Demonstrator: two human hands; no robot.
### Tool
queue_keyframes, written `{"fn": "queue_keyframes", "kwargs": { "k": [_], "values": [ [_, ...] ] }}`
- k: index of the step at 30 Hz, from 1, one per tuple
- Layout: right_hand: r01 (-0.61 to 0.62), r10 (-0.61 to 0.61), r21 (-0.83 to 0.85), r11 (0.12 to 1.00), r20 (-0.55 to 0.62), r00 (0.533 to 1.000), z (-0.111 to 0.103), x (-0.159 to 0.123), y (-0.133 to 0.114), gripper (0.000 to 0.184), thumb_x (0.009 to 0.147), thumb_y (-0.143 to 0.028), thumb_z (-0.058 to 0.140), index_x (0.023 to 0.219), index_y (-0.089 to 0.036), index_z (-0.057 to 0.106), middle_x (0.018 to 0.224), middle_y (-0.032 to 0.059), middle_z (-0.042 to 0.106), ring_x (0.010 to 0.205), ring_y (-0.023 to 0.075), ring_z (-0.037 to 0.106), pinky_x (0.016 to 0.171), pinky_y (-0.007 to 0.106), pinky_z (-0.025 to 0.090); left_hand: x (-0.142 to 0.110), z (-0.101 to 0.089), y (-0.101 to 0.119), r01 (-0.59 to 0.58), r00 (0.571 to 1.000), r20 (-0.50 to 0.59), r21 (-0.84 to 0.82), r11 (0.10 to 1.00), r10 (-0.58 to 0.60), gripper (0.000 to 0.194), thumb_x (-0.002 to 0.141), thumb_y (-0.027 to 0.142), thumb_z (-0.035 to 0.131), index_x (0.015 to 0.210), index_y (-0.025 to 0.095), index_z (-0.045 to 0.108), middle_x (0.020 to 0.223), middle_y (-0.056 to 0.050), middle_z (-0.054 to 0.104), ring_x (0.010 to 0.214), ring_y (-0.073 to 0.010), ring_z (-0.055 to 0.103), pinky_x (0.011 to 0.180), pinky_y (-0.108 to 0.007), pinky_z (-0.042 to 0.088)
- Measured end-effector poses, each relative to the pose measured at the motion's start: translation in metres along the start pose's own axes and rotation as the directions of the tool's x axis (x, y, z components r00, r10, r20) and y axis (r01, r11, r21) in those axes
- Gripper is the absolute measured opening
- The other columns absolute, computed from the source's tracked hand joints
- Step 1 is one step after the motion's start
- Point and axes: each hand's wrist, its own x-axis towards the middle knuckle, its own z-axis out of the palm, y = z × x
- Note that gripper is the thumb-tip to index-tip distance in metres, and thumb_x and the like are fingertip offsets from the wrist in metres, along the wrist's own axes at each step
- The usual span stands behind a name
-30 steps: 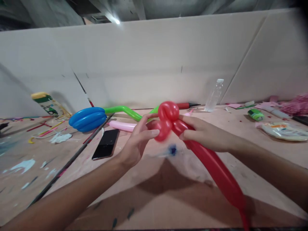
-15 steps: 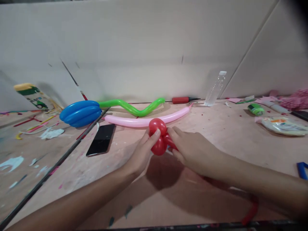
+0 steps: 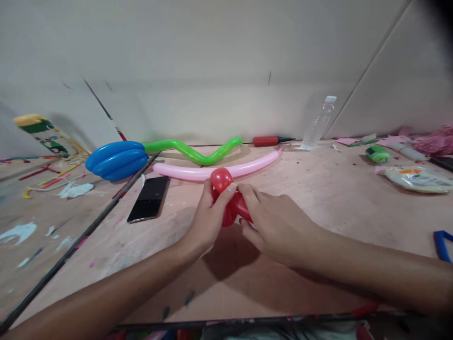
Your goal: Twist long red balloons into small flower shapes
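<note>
A red twisting balloon (image 3: 222, 179) with round bubbles is held between my two hands above the table. My left hand (image 3: 208, 212) closes round its left side, the thumb pressed by the twist. From the right, my right hand (image 3: 267, 217) grips a longer red section that runs into the palm. My right forearm hides most of the balloon's length; a red end shows near the table's front edge. Just beyond the hands lie a long pink balloon (image 3: 184, 172) and a bent green balloon (image 3: 201, 158). A blue bundled balloon (image 3: 118, 160) sits at the left.
A black phone (image 3: 148, 198) lies left of my hands. Along the wall are a red hand pump (image 3: 266, 141) and an upright clear bottle (image 3: 318, 123). A plastic packet (image 3: 417, 179), a green roll (image 3: 378, 154) and a blue object (image 3: 442, 245) are at the right.
The red balloon has turned in my hands: its upper bubble has shifted left, and the longer section shows more. The view has tilted slightly downward.
</note>
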Motion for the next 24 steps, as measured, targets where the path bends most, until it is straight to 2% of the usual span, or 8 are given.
{"fn": "queue_keyframes", "kwargs": {
  "k": [2,5,8,11,14,18,21,24],
  "values": [
    [-0.006,0.004,0.093,0.996,0.016,1.0,-0.005,0.0,0.003,0.029,0.093,-0.026,0.052,0.119,-0.015,0.059,0.098,0.0118,0.075,0.074,0.0249,0.067,0.06,0.032,0.038,0.002,-0.002,-0.001,-0.051,0.999,0.013,-0.031,0.998,0.052,0.036,0.09,0.047,0.069,0.115,0.021,0.063,0.112,-0.006,0.071,0.104,-0.0222,0.065,0.093,-0.034,0.052],
    [0.005,-0.01,0.267,0.964,0.02,1.0,-0.014,0.0,0.014,0.028,0.097,-0.035,0.055,0.12,-0.019,0.059,0.109,0.0108,0.076,0.081,0.025,0.068,0.067,0.033,0.043,0.006,-0.008,-0.004,-0.139,0.99,0.01,-0.077,0.987,0.14,0.038,0.083,0.048,0.076,0.11,0.022,0.067,0.105,-0.004,0.073,0.095,-0.0217,0.067,0.086,-0.032,0.054],
    [0.032,-0.051,0.403,0.915,0.037,0.998,-0.023,0.0,0.026,0.024,0.099,-0.034,0.056,0.119,-0.022,0.063,0.117,0.0093,0.075,0.094,0.0258,0.068,0.08,0.034,0.048,0.008,-0.017,-0.005,-0.152,0.985,0.061,-0.109,0.982,0.159,0.036,0.081,0.048,0.079,0.104,0.022,0.072,0.099,-0.003,0.073,0.089,-0.0206,0.067,0.083,-0.032,0.054],
    [0.071,-0.13,0.496,0.865,0.085,0.988,-0.031,0.0,0.038,0.023,0.099,-0.029,0.056,0.12,-0.023,0.067,0.119,0.0059,0.075,0.102,0.0246,0.068,0.089,0.036,0.049,0.008,-0.025,-0.003,-0.151,0.974,0.151,-0.126,0.98,0.169,0.033,0.083,0.049,0.079,0.1,0.02,0.075,0.098,-0.004,0.074,0.089,-0.0204,0.067,0.085,-0.032,0.055],
    [0.136,-0.245,0.543,0.828,0.132,0.961,-0.035,0.0,0.048,0.027,0.101,-0.031,0.057,0.125,-0.023,0.067,0.128,0.0055,0.072,0.111,0.024,0.066,0.098,0.037,0.048,0.003,-0.029,0.004,-0.175,0.957,0.204,-0.153,0.973,0.204,0.036,0.082,0.046,0.081,0.109,0.022,0.074,0.109,-0.006,0.075,0.1,-0.0228,0.069,0.09,-0.033,0.057],
    [0.192,-0.297,0.496,0.847,0.14,0.945,-0.039,-0.001,0.054,0.035,0.103,-0.043,0.056,0.131,-0.023,0.066,0.132,0.0066,0.07,0.113,0.0248,0.065,0.097,0.038,0.049,-0.004,-0.027,0.015,-0.19,0.954,0.197,-0.183,0.964,0.226,0.045,0.08,0.044,0.083,0.119,0.026,0.068,0.125,-0.006,0.073,0.114,-0.0274,0.069,0.092,-0.036,0.06],
    [0.218,-0.267,0.376,0.901,0.085,0.96,-0.04,-0.001,0.056,0.033,0.101,-0.043,0.06,0.126,-0.023,0.069,0.123,0.0074,0.073,0.106,0.0265,0.067,0.091,0.039,0.051,-0.006,-0.026,0.021,-0.081,0.937,0.309,-0.26,0.962,0.162,0.046,0.083,0.044,0.079,0.123,0.027,0.064,0.123,-0.007,0.074,0.101,-0.029,0.076,0.077,-0.037,0.064],
    [0.317,-0.306,0.169,0.933,-0.087,0.948,-0.034,0.003,0.059,0.026,0.099,-0.033,0.063,0.121,-0.02,0.069,0.122,0.0115,0.071,0.111,0.0296,0.065,0.095,0.044,0.049,-0.007,-0.025,0.025,0.077,0.884,0.457,-0.351,0.933,0.099,0.049,0.091,0.043,0.071,0.136,0.028,0.056,0.116,-0.009,0.076,0.081,-0.0282,0.079,0.062,-0.036,0.064]
  ]
}}
